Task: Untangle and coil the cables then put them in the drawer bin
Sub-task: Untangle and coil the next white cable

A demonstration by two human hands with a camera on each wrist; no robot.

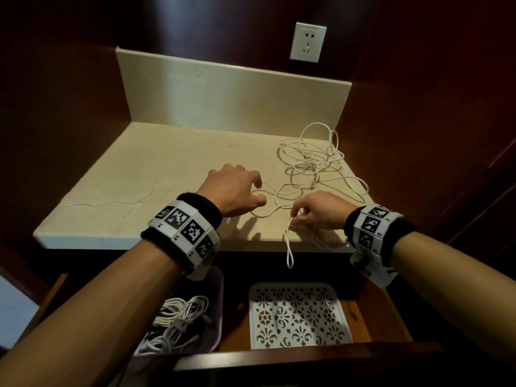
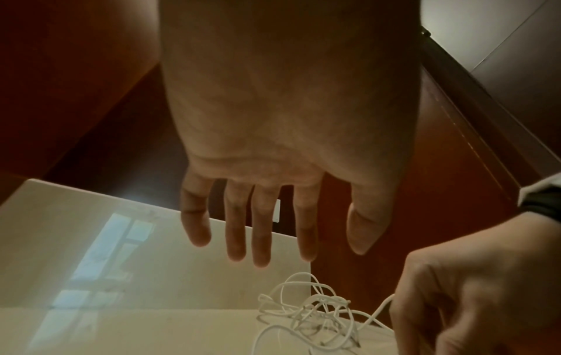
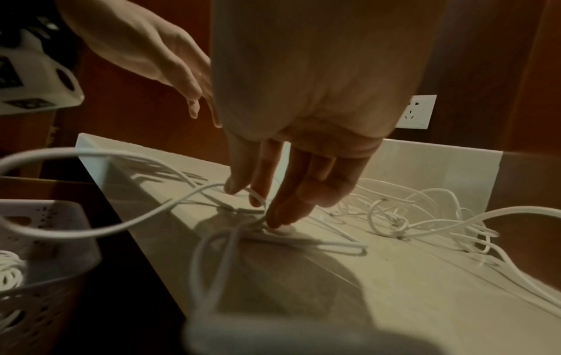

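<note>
Unlabelled white cable in right hand

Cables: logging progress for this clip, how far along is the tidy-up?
Done: coiled cables already lie in the purple bin. In hand: the right hand pinches a white cable; the left hand hovers open. Left: the tangle on the countertop.

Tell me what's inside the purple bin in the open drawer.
The purple bin holds coiled white cables, with something dark among them. The left forearm covers its left part, so anything there and the bin floor stay hidden.
</note>
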